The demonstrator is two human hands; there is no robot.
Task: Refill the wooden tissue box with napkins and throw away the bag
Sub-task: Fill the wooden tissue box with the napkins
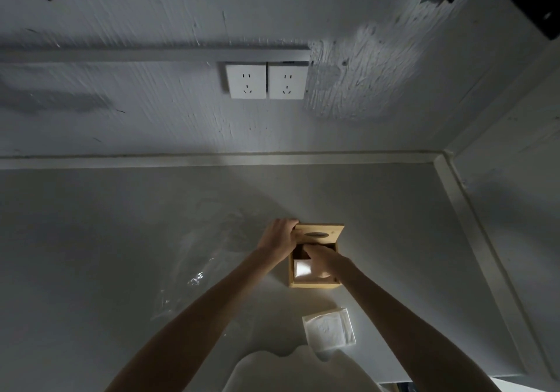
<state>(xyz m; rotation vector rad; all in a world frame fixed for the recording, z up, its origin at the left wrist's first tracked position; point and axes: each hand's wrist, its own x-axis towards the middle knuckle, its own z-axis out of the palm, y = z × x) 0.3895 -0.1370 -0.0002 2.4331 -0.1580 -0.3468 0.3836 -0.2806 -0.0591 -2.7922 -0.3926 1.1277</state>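
A wooden tissue box (313,284) stands on the grey counter, its lid (321,234) slid back toward the wall so the inside shows. My left hand (280,235) grips the lid's left edge. My right hand (322,261) reaches down into the box and rests on white napkins (302,269) inside; whether it grips them I cannot tell. A second stack of white napkins (329,329) lies on the counter near me, right of my right forearm. A clear plastic bag (194,276) lies crumpled and flat to the left of the box.
The counter (91,240) meets a wall at the back with two white sockets (266,81). A side wall (515,209) closes the right. The counter's front edge (439,379) is at the lower right.
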